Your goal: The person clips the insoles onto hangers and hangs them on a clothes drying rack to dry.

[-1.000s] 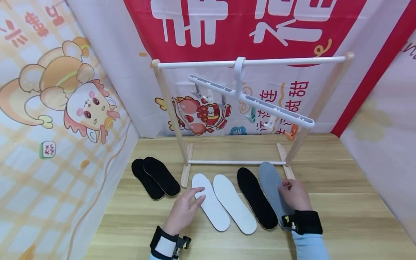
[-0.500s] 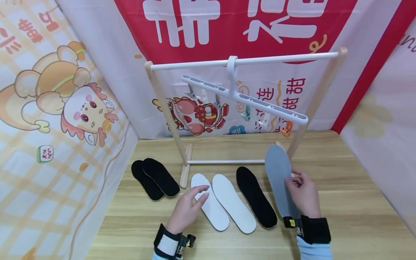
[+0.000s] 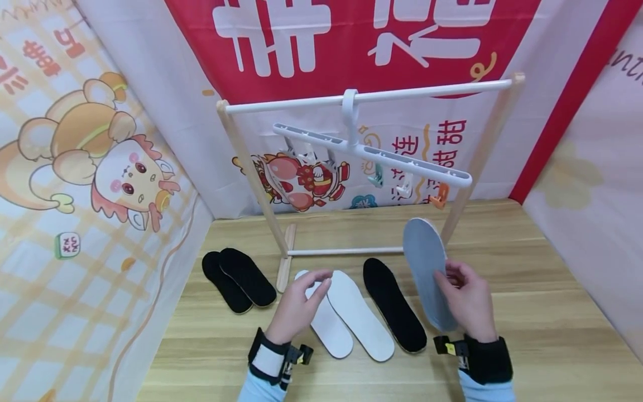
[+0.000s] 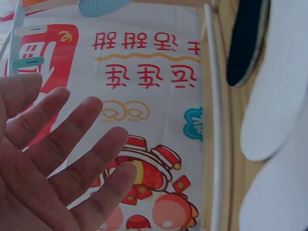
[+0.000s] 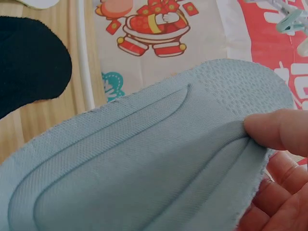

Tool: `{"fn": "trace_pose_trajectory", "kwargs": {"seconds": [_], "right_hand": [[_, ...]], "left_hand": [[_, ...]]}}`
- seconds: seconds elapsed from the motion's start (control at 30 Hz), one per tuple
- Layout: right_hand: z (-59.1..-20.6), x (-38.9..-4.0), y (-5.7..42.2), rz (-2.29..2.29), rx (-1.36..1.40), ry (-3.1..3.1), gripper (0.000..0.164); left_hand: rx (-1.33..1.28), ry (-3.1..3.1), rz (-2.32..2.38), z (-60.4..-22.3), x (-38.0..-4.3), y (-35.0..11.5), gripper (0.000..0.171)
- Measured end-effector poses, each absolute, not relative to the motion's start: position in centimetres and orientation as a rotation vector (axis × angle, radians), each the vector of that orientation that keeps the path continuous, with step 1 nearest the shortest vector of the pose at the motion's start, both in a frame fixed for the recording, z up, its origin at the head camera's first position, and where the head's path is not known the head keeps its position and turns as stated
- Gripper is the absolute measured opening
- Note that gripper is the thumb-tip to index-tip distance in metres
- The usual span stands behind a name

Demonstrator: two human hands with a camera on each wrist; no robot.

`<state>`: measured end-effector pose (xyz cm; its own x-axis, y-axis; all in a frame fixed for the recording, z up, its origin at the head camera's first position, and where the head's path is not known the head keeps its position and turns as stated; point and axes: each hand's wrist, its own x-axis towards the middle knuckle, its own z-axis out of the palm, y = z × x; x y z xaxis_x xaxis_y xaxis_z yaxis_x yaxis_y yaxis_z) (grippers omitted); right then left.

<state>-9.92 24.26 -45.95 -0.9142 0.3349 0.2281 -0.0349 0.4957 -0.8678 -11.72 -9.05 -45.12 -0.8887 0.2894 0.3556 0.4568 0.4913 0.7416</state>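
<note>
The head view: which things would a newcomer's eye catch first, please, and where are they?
The large red banner with pale characters stands out first, at the top behind the rack. Next comes the pale hanger hooked over the rack's top bar. Below its right end, the grey insole is held tilted in the person's right grip, beside a black insole lying on the wooden table.

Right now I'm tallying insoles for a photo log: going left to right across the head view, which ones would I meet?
Two overlapping black insoles, left white insole, right white insole, single black insole, gray insole held in the right hand.
</note>
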Motion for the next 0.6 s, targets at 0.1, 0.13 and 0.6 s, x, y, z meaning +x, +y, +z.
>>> {"fn": "trace_pose_trajectory", "kwargs": {"seconds": [0.1, 0.13, 0.6], "right_hand": [[-45.6, -9.8, 23.8, 1.394, -0.212, -2.375, 0.021], [-45.5, -9.8, 23.7, 1.394, -0.198, -2.38, 0.02], [-45.2, -10.2, 21.9, 1.419, -0.082, -2.415, 0.019]], "left_hand": [[-0.673, -2.516, -1.373, -44.0, -12.6, -8.4, 0.03], [-0.68, -2.507, -1.385, -43.6, -12.9, -8.2, 0.03], [-0.757, -2.384, -1.66, -38.4, -18.6, -5.3, 0.036]]}}
